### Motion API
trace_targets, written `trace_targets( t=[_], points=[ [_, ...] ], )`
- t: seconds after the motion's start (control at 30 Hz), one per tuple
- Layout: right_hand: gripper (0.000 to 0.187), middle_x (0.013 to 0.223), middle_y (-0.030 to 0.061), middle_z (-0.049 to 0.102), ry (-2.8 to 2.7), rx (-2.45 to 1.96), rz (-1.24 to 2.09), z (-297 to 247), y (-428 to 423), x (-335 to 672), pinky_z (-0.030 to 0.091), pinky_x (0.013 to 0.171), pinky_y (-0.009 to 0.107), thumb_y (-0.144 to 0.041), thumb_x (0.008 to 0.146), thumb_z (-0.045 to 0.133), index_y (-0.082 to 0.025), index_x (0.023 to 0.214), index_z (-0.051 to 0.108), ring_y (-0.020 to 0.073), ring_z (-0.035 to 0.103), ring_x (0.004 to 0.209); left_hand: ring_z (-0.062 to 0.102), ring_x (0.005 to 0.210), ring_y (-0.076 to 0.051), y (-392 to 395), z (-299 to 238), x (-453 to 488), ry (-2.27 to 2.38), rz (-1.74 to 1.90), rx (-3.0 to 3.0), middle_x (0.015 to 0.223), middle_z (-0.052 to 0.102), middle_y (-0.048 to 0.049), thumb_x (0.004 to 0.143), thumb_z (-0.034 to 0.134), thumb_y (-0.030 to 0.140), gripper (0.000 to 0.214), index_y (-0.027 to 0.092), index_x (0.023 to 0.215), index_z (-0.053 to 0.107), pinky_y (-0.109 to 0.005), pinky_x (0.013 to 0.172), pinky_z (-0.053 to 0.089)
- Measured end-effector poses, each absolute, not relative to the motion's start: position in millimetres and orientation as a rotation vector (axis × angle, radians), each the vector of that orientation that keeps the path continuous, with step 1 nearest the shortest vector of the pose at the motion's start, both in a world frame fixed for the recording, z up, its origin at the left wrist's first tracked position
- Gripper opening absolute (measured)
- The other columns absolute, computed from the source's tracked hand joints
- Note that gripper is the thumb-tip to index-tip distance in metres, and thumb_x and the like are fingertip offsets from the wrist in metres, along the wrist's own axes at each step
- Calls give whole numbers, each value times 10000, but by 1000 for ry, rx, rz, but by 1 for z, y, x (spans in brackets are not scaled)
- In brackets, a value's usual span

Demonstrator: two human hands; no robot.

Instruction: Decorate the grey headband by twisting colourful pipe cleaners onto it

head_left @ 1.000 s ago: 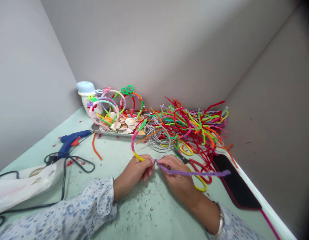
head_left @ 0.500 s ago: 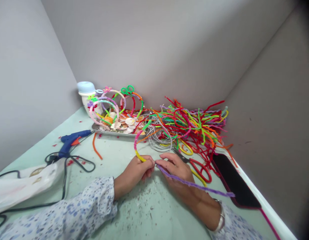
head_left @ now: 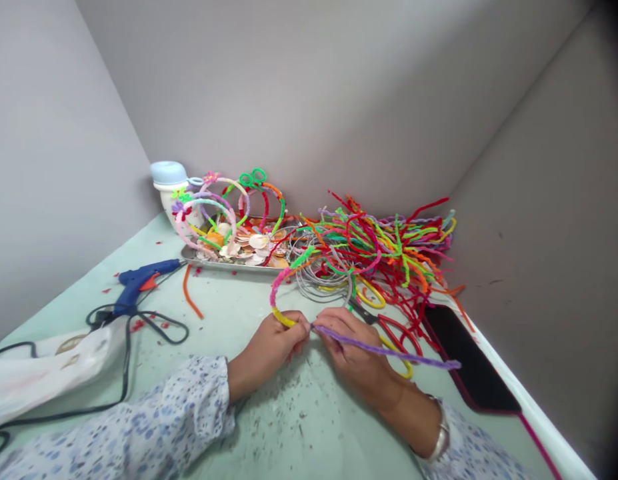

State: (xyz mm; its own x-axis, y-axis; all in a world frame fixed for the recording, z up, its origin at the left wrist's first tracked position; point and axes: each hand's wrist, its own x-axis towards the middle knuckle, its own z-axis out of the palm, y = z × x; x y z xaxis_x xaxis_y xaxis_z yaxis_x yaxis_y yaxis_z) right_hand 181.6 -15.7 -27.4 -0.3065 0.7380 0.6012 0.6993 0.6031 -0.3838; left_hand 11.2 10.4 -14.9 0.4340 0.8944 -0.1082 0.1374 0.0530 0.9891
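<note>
A hoop-shaped headband curves up between my hands; its left side is wrapped in yellow, pink and green fuzzy stem, and its right side shows bare grey. My left hand is closed in a pinch on the yellow-wrapped part. Closed at the fingertips, my right hand pinches a purple pipe cleaner close to the left fingertips. The pipe cleaner's long loose end sticks out to the right over the back of that hand. Its exact joint with the band is hidden by my fingers.
Behind lie a metal tray of shells with finished headbands, coiled grey wire and a heap of pipe cleaners. Red-handled scissors and a phone sit right. Left are a blue glue gun, its cord and a plastic bag.
The purple pipe cleaner's loose end has swung upward. My right fingers have drawn closer together, and the headband has tilted slightly to the right.
</note>
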Motion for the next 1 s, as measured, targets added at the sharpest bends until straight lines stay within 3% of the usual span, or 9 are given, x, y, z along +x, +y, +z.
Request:
trace_targets(
  t=[0.47, 1.0],
  points=[
    [239, 1010, 69, 640, -2006, -1045, 123, -34, -12, 182, 532, 824, 297, -158, 907, 466, -210, 1079, 625, 169, 633, 912, 382, 431, -80, 11, -16, 11, 1000, 743, 1478, 511, 416, 50, 798, 464, 280, 213, 164, 620, 479, -199, 431, 302],
    [155, 819, 74, 673, -2020, -1229, -21, -38, -15, 176, 507, 685, 327, -187, 887, 480, -170, 842, 628, 213, 629, 784, 389, 617, -106, 8, -22, 6, 983, 820, 1839, 616, 404, 41, 862, 426, 205, 228, 162, 643, 476, -221, 592, 325]
  ],
)
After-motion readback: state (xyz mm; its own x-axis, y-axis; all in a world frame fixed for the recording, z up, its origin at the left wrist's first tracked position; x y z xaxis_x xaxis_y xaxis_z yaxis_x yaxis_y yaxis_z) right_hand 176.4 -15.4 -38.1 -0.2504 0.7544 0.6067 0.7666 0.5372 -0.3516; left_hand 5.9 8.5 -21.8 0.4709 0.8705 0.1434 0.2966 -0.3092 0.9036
